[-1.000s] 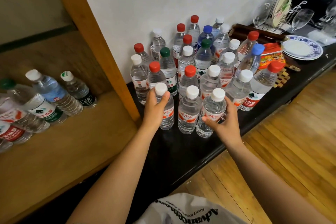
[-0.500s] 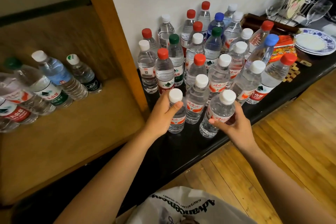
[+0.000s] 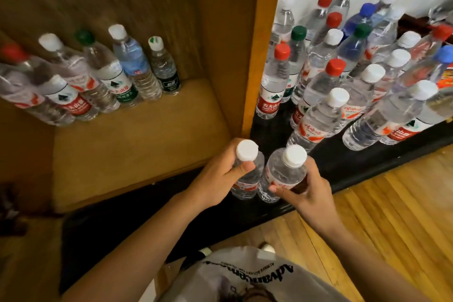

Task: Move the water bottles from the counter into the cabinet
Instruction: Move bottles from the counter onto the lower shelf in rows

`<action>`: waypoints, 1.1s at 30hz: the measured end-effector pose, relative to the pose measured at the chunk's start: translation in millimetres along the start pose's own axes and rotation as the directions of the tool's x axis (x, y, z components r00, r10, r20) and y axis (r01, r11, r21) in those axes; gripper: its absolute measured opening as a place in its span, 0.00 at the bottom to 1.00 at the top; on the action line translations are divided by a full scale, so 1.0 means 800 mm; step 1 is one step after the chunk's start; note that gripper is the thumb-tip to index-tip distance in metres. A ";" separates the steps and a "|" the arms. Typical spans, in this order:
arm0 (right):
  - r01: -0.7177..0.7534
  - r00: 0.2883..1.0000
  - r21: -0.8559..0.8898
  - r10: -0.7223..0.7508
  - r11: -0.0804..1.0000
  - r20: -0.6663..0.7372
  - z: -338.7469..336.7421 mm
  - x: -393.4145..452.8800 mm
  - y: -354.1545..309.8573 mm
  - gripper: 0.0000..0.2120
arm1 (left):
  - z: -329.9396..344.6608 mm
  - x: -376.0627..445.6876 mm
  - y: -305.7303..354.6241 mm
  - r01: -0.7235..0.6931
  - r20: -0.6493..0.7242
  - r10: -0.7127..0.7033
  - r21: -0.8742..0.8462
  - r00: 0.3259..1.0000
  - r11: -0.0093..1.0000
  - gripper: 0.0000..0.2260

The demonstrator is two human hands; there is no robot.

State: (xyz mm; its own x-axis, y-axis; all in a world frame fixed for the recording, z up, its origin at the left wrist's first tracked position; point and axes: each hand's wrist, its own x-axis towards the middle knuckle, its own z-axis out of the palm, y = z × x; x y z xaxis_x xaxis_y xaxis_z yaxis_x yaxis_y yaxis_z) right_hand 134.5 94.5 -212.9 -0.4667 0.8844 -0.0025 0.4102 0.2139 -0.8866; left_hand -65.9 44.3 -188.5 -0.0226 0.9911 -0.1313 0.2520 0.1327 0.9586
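Note:
My left hand [image 3: 218, 176] grips a white-capped water bottle [image 3: 247, 171] near its neck. My right hand [image 3: 306, 191] grips a second white-capped bottle [image 3: 284, 174] round its body. Both bottles are upright, side by side over the black counter's front edge [image 3: 269, 213], just right of the cabinet opening. Several bottles stand in a row at the back of the wooden cabinet shelf [image 3: 137, 144]. A crowd of bottles with red, white, green and blue caps [image 3: 338, 76] stands on the counter against the wall.
The cabinet's wooden side post [image 3: 259, 56] separates shelf from counter. Wooden floor [image 3: 392, 216] lies at the lower right. A red packet [image 3: 447, 78] shows at the right edge behind the bottles.
Both hands have lifted their bottles away from the group and drawn them left and toward me, close together. The view has swung left toward the cabinet.

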 end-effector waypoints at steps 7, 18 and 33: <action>0.064 0.978 0.131 -0.088 0.989 0.187 0.074 0.040 -0.052 0.32 | -0.084 -0.045 -0.013 0.023 -0.253 -0.027 -0.017 0.967 1.000 0.26; 0.223 0.960 0.148 -0.244 0.964 0.140 0.140 0.137 -0.130 0.36 | -0.219 -0.061 -0.012 -0.111 -0.578 0.089 -0.002 0.811 0.994 0.24; 0.007 0.991 0.195 -0.033 0.981 0.128 0.162 0.187 -0.099 0.38 | -0.233 -0.043 -0.050 -0.066 -0.563 0.020 -0.062 0.826 0.996 0.14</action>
State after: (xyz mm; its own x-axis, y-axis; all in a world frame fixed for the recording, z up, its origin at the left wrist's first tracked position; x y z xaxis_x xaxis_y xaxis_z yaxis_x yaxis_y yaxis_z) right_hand -69.4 155.8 -203.4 -0.5764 0.8165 -0.0328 0.2460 0.1351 -0.9598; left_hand -255.3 7.2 -175.6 -0.5583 0.8279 0.0525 0.1925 0.0677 0.9790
